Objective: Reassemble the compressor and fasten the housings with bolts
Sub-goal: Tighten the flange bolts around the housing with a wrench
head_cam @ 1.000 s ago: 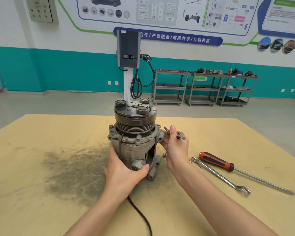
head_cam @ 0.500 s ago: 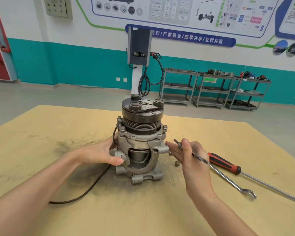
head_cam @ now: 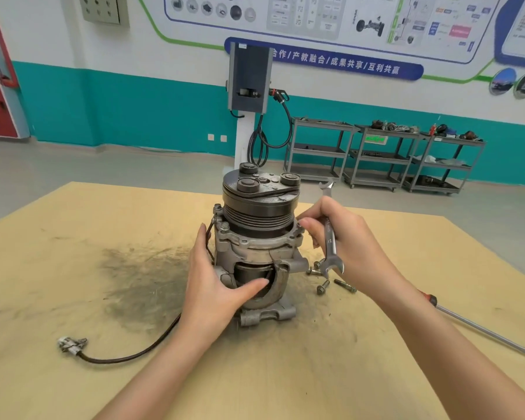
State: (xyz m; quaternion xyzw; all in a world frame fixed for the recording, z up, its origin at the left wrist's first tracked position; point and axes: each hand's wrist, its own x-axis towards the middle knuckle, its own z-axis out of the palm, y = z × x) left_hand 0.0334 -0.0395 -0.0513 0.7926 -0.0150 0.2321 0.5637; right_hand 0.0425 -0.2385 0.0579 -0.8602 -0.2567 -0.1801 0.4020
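On the scuffed yellow board (head_cam: 73, 237) stands the compressor (head_cam: 256, 237), a ribbed black pulley over rough grey cast housing, with three loose bolts (head_cam: 331, 281) lying just beside its base. The left hand (head_cam: 215, 286) rests open against the housing, thumb on the dark inner cylinder. The right hand (head_cam: 343, 237), half a second ago away from the compressor, now reaches its rim, fingers curled round a shiny steel wrench (head_cam: 330, 231) held upright.

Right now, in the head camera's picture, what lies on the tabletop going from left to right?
Metal plug on the black cable's end → dark sooty smudge on the board → left hand → upright grey metal compressor → loose bolts → red-handled screwdriver.
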